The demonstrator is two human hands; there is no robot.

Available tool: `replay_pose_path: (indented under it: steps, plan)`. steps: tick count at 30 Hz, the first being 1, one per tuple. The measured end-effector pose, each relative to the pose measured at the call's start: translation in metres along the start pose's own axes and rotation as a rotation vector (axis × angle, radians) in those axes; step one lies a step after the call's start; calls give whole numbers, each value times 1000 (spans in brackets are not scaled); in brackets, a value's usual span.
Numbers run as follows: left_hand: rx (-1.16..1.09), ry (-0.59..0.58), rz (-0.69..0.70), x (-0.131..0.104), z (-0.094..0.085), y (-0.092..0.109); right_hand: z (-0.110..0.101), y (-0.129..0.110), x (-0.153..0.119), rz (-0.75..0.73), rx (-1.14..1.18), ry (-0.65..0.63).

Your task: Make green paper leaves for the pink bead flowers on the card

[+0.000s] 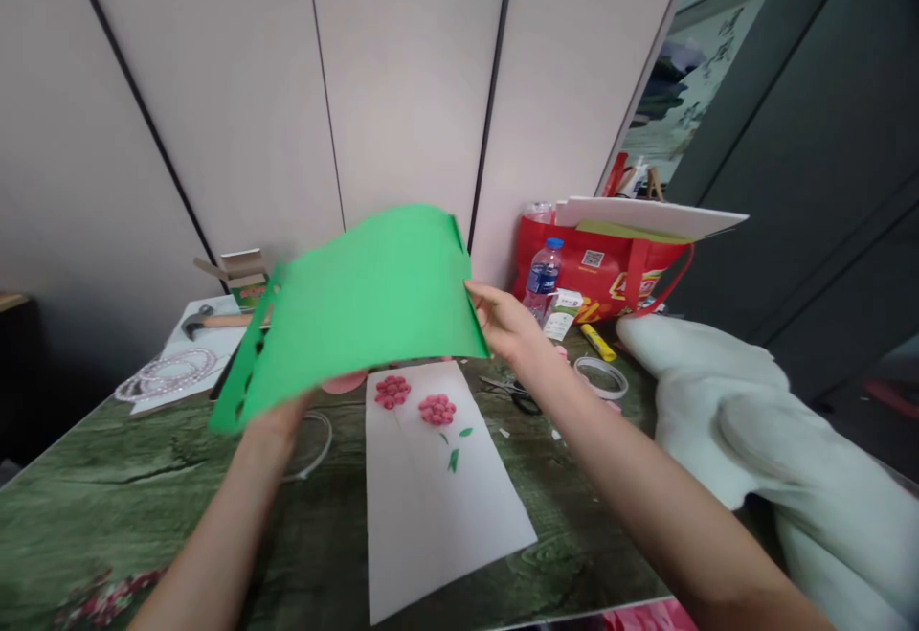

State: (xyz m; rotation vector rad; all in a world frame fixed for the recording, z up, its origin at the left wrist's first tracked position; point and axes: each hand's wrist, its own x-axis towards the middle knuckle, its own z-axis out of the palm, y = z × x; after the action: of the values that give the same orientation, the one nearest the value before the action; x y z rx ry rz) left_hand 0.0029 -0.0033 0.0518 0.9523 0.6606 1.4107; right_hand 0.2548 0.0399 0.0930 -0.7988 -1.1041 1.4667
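A large sheet of green paper [373, 286] is held up over the table, bowed in the middle, with cut-out notches along its left edge. My right hand [506, 320] grips its right edge, fingers partly behind the sheet. My left hand [277, 417] is under the lower left part, its fingers hidden by the paper. Below lies a white sheet [437, 526] bearing two pink flowers of small round pieces, the left flower [392, 392] and the right flower [437, 410]. Small green leaf pieces [453, 460] rest near the right flower.
Scissors [526, 401], a tape roll [601, 378] and a yellow glue stick [598, 342] lie to the right. Behind them stand a water bottle [544, 277] and a red bag [574, 253]. A hammer [222, 321] and coiled beaded cord [168, 374] are left. A white plush thing [725, 411] fills the right side.
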Motion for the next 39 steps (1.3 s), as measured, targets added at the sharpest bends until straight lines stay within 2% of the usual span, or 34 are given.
replay_pose_path:
  steps: [2,4,5,6,8,10,13,17,19,21,23,27,32,35,37,39]
  plan:
    - [32,-78,-49,-7,19,-10,7,18,1,13,-4,11]
    - [106,-214,-176,-15,39,-27,15,38,-1,19,-30,22]
    - [123,-237,-204,-19,48,-36,20,47,-3,17,-53,25]
    - [139,-231,-211,-22,55,-44,23,55,-4,15,-83,25]
    - [94,-66,-109,-23,63,-57,28,63,-7,5,-171,28]
    - [35,50,-47,-19,64,-63,26,62,-10,-3,-295,26]
    - [34,94,-35,-11,56,-58,4,51,-19,-5,-537,30]
    - [92,143,87,-7,45,-39,-55,41,-46,24,-943,144]
    - [121,161,162,-8,47,-31,-84,43,-62,73,-1135,184]
    - [132,171,198,-8,51,-29,-104,49,-76,122,-1300,182]
    - [155,192,193,-9,55,-31,-114,57,-83,144,-1433,166]
    - [219,272,172,-10,52,-39,-118,70,-80,124,-1595,133]
    - [342,344,143,-16,36,-39,-124,75,-75,110,-1593,207]
    - [389,430,102,-16,36,-40,-118,68,-80,71,-1503,266]
    - [397,461,74,-15,39,-44,-100,60,-83,9,-1340,220]
    - [400,442,73,-15,42,-47,-69,54,-83,-76,-757,99]
